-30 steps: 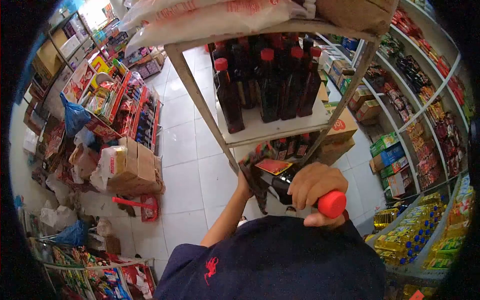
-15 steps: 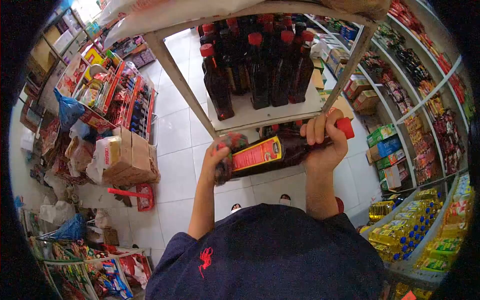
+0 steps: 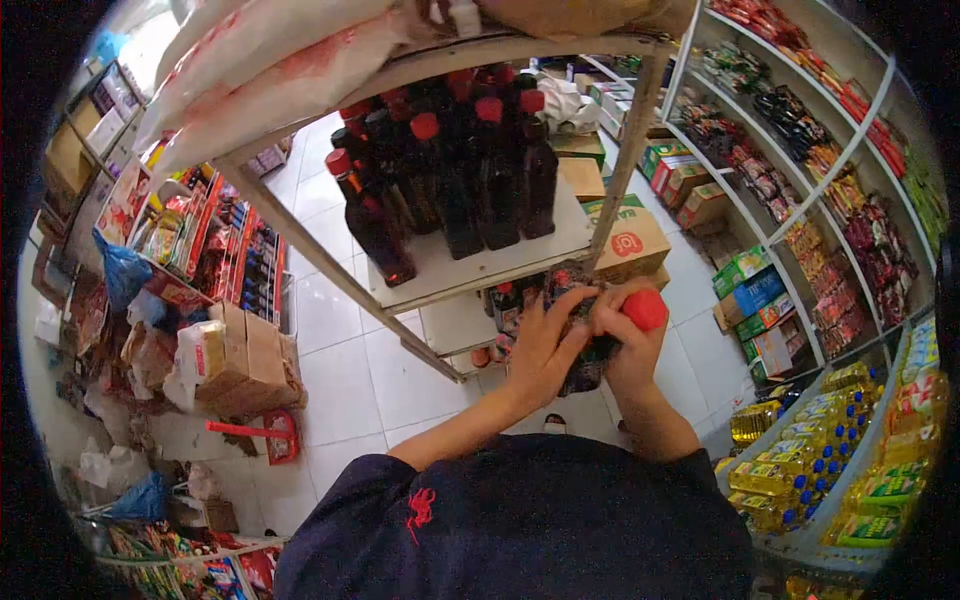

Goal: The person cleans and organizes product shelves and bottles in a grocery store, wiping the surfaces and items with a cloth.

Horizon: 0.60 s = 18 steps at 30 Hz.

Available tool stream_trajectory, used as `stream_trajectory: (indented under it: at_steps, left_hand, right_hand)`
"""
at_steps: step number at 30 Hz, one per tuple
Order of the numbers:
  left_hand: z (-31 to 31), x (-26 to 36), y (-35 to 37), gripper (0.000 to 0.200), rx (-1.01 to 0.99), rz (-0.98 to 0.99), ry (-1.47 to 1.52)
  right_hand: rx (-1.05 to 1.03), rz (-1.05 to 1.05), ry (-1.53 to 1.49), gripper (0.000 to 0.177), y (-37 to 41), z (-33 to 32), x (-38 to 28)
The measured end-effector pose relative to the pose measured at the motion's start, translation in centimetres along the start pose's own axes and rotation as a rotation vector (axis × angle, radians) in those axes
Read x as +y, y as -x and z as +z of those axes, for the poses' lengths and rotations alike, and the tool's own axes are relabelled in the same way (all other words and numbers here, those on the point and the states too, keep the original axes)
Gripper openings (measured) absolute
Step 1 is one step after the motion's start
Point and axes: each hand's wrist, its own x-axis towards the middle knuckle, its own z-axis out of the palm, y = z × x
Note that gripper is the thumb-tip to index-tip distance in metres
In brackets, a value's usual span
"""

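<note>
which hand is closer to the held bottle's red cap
Right. The right hand sits just under the red cap; the left hand grips the bottle lower down, farther from it.

You are gripping a dark bottle (image 3: 583, 372) in both hands: your left hand (image 3: 543, 347) is wrapping around its body and your right hand (image 3: 632, 358) is clasping it just below the red cap (image 3: 645, 310). You are holding it just under the white shelf (image 3: 480, 270), which is carrying upright red-capped bottles (image 3: 455, 190)

Single head view — faces forward and down (fisheye), close over left hand (image 3: 545, 345), right hand (image 3: 630, 352), shelf (image 3: 500, 265)
</note>
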Motion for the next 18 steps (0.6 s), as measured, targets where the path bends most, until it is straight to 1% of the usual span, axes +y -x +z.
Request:
stream_trajectory:
  at_steps: [1, 2, 3, 4, 5, 6, 7, 8, 9, 10, 11, 13, 14, 15, 16, 17, 18]
  left_hand:
    - [0.6, -0.2, -0.2, 0.035, 0.018, 0.022, 0.094]
    - [1.3, -0.9, -0.3, 0.035, 0.012, 0.025, 0.1]
    - [2.0, -1.9, -0.3, 0.034, 0.039, 0.027, 0.17]
    - [2.5, -2.9, -0.3, 0.033, 0.068, 0.027, 0.24]
    - [2.8, -3.6, -0.3, 0.033, 0.066, 0.026, 0.241]
    - [2.9, -4.2, -0.4, 0.033, 0.069, 0.001, 0.394]
    - [3.0, -4.7, -0.6, 0.034, 0.075, -0.021, 0.545]
    - [3.1, -5.0, -0.6, 0.034, 0.08, -0.019, 0.542]
    - [3.3, -5.3, -0.5, 0.034, 0.107, -0.054, 0.619]
    - [3.4, -5.6, -0.4, 0.035, 0.135, -0.089, 0.696]
    - [3.4, -6.3, -0.4, 0.035, 0.141, -0.089, 0.695]
    - [3.5, -8.4, -0.3, 0.03, 0.217, -0.15, 0.722]
    - [3.2, -9.8, -0.4, 0.03, 0.226, -0.15, 0.723]
    - [2.7, -11.6, -0.5, 0.028, 0.164, -0.078, 0.479]
    - [2.1, -12.9, -0.5, 0.026, 0.101, -0.01, 0.234]
    - [1.8, -14.0, -0.1, 0.021, 0.08, -0.144, 0.592]
    - [1.7, -16.1, 0.3, 0.021, 0.088, -0.145, 0.589]
  right_hand:
    - [0.006, -0.09, 0.029, 0.017, 0.3, -0.4, 0.6]
    - [0.012, -0.178, 0.058, 0.018, 0.4, -0.8, 1.1]
    - [-0.001, -0.201, 0.123, 0.02, 0.4, -1.2, 1.4]
    - [0.004, -0.202, 0.124, 0.02, 0.4, -1.6, 1.8]
    - [-0.047, -0.244, 0.224, 0.02, 0.3, -1.9, 2.2]
    - [-0.103, -0.285, 0.323, 0.02, 0.3, -2.1, 2.3]
    - [-0.109, -0.288, 0.323, 0.02, 0.2, -2.0, 2.3]
    - [-0.168, -0.336, 0.329, 0.021, 0.2, -1.8, 2.4]
    - [-0.226, -0.383, 0.333, 0.021, 0.2, -1.6, 2.6]
    - [-0.231, -0.382, 0.331, 0.021, 0.1, -1.5, 2.6]
    - [-0.261, -0.41, 0.317, 0.023, 0.0, -1.5, 2.7]
    - [-0.298, -0.438, 0.302, 0.024, -0.3, -1.2, 2.5]
    - [-0.384, -0.474, 0.259, 0.024, -0.4, -0.9, 2.1]
    - [-0.47, -0.509, 0.215, 0.024, -0.5, -0.6, 1.7]
    - [-0.476, -0.502, 0.213, 0.024, -0.5, -0.3, 1.4]
    - [-0.538, -0.475, 0.141, 0.023, -0.5, 0.0, 1.0]
    - [-0.599, -0.451, 0.067, 0.022, -0.6, 0.3, 0.7]
